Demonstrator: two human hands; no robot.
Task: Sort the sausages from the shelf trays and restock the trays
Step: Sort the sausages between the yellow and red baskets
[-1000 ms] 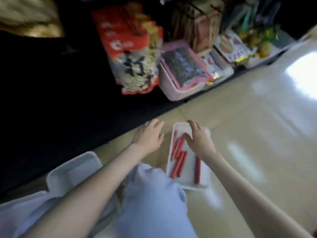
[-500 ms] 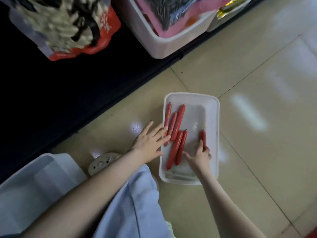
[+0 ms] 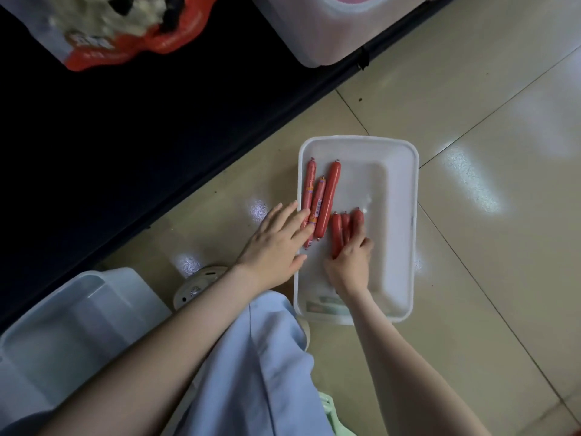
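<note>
— Which items are cut off by the edges?
— Entered: red snack bag, cropped at the top, print blurred. White bin, cropped at the top, contents reduced to a pink sliver. Translucent tray, cropped at the left. Green object, cropped at the bottom, not identified.
— Which items are covered?
— Entered: three short sausages, near ends hidden under the right hand, grip not determined. Two long sausages, near ends overlapped by the left hand. Round floor object, partly masked by the left forearm. Label strip, partly covered, text too small to be read.
</note>
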